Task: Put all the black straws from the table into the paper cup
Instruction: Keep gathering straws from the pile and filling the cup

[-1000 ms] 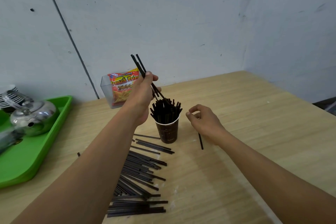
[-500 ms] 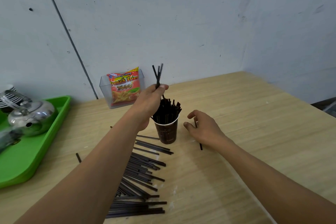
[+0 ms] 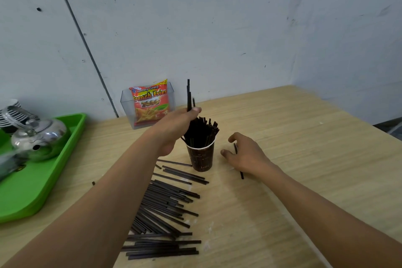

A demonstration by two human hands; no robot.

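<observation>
Now the left hand (image 3: 178, 128) pinches a few straws (image 3: 188, 93), standing straight up just over the paper cup (image 3: 202, 159), toward the table's (image 3: 304, 159) far edge. They should go straight down. The right hand (image 3: 245, 154) lies over one straw (image 3: 242, 175); I cannot tell if it holds it.

We see our left hand (image 3: 176, 128) pinching a few black straws (image 3: 188, 95) upright above the paper cup (image 3: 202, 159), which is crammed with more. Our right hand (image 3: 245, 154) rests, fingers loosely curved, over a lone straw (image 3: 242, 175) just beside the cup. A heap of straws (image 3: 165, 206) lies on the wooden table (image 3: 304, 159) (nearer us than the cup). At the left, a green tray (image 3: 32, 191) carries a steel kettle (image 3: 41, 137).
</observation>
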